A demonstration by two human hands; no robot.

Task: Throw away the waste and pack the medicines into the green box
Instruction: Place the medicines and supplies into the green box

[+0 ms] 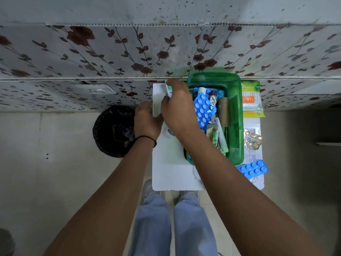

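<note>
The green box stands on a small white table and holds a blue blister pack, tubes and a brown bottle. My right hand is closed around a white medicine tube just left of the box. My left hand grips the table's left edge beside it. On the table right of the box lie a gold blister strip, another blue blister pack and a pack of cotton buds.
A black-lined waste bin stands on the floor left of the table, under my left wrist. A flowered wall panel rises behind the table. Printed paper leaflets lie under the items at the right. My legs and shoes are below the table's near edge.
</note>
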